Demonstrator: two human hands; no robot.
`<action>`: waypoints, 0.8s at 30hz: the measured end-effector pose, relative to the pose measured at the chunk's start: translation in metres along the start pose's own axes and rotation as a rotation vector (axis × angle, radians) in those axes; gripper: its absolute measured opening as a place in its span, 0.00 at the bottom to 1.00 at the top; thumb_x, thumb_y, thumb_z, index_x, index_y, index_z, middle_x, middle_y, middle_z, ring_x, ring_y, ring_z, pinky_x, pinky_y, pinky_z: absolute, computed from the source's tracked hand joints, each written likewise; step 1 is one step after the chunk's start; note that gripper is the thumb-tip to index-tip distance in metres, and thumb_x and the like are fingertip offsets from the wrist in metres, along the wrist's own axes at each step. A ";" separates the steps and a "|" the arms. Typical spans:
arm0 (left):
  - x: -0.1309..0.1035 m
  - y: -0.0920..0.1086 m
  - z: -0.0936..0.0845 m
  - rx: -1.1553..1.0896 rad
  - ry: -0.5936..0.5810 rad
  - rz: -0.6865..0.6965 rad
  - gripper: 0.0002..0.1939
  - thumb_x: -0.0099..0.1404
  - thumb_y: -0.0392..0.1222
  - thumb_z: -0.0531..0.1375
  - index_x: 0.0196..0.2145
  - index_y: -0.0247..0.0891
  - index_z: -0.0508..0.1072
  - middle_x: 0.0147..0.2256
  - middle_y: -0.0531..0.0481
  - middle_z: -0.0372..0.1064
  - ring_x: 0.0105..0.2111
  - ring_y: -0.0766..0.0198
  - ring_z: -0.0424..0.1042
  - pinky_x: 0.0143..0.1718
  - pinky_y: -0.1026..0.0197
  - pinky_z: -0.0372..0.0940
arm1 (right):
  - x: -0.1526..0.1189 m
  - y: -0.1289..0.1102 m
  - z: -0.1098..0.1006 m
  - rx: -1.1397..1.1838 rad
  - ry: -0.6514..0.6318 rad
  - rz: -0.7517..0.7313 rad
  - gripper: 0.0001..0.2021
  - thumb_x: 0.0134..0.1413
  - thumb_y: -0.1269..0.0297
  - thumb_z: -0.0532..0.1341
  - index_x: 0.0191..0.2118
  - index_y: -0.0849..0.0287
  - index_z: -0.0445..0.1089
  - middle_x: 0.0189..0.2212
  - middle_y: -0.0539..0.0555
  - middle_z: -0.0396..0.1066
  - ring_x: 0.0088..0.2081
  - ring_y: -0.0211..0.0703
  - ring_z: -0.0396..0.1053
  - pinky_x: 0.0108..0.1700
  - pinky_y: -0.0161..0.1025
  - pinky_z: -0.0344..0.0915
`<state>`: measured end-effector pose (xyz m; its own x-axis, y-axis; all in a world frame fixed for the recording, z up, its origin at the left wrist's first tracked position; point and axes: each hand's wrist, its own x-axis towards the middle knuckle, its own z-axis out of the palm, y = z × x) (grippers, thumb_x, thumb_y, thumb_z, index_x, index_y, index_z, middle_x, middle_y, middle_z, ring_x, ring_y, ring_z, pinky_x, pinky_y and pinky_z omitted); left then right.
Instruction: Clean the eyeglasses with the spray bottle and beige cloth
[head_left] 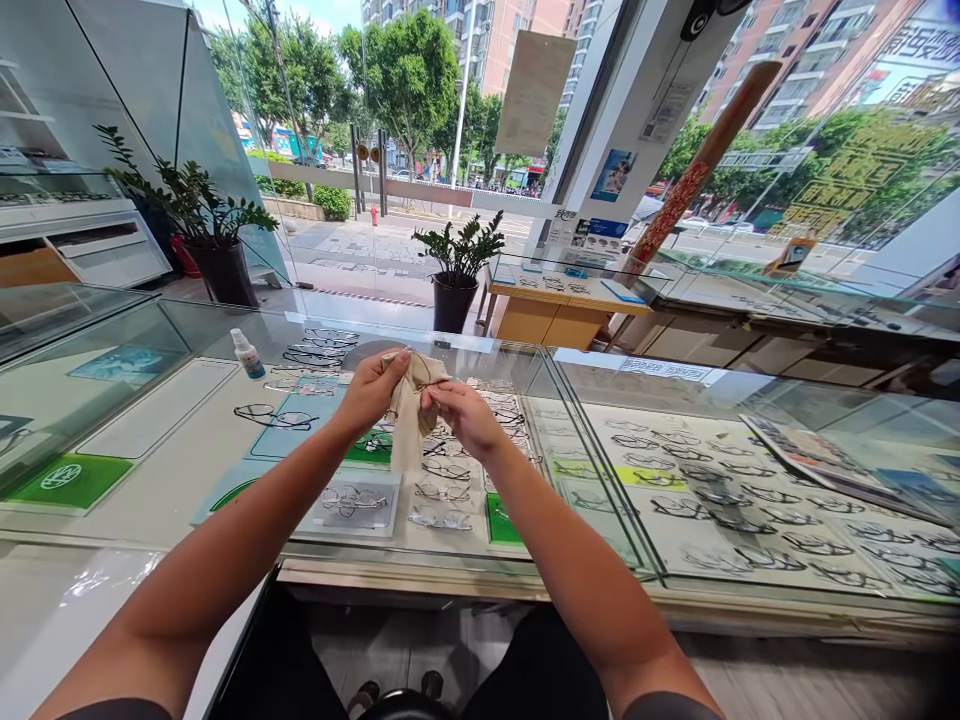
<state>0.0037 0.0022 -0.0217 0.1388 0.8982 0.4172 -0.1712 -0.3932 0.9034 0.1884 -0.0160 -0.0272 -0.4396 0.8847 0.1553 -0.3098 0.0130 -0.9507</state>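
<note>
Both my hands are raised over the glass counter, in the middle of the head view. My left hand [379, 388] is closed on a beige cloth [407, 435], whose loose end hangs down below the fingers. A thin-rimmed pair of eyeglasses [421, 368] shows against the cloth, partly covered by it and by my fingers. My right hand [463, 410] pinches the eyeglasses at their near right side, close to the cloth. How far the left fingers also grip the lens through the cloth is hidden.
A white spray bottle [247, 354] stands on the counter [202, 440] at the left, with a pair of glasses [276, 416] near it. Several rows of glasses [442, 492] lie beneath my hands. A magazine [825, 460] rests at the right; a potted plant [454, 290] stands beyond.
</note>
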 end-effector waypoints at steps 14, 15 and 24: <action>0.006 -0.001 -0.003 -0.179 0.177 -0.027 0.28 0.60 0.68 0.75 0.36 0.37 0.82 0.26 0.53 0.68 0.24 0.68 0.63 0.23 0.66 0.59 | 0.002 -0.014 -0.016 0.096 0.176 -0.201 0.14 0.57 0.51 0.71 0.28 0.54 0.76 0.48 0.58 0.78 0.50 0.49 0.70 0.48 0.41 0.67; 0.006 0.000 -0.003 -0.185 0.177 -0.027 0.28 0.60 0.68 0.76 0.36 0.38 0.82 0.25 0.54 0.66 0.23 0.69 0.62 0.22 0.66 0.57 | 0.003 -0.014 -0.016 0.104 0.173 -0.200 0.14 0.57 0.51 0.71 0.28 0.54 0.76 0.47 0.58 0.78 0.51 0.49 0.71 0.49 0.41 0.68; 0.005 0.014 0.002 -0.278 0.195 0.017 0.19 0.64 0.56 0.74 0.37 0.40 0.76 0.30 0.54 0.62 0.33 0.63 0.75 0.32 0.64 0.70 | 0.002 -0.012 -0.016 0.100 0.162 -0.199 0.14 0.59 0.52 0.70 0.28 0.55 0.76 0.40 0.56 0.76 0.50 0.49 0.73 0.52 0.41 0.68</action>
<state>0.0044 0.0007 -0.0069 -0.0512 0.9233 0.3806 -0.4355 -0.3636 0.8235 0.2042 -0.0069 -0.0197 -0.2238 0.9324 0.2837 -0.4617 0.1549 -0.8734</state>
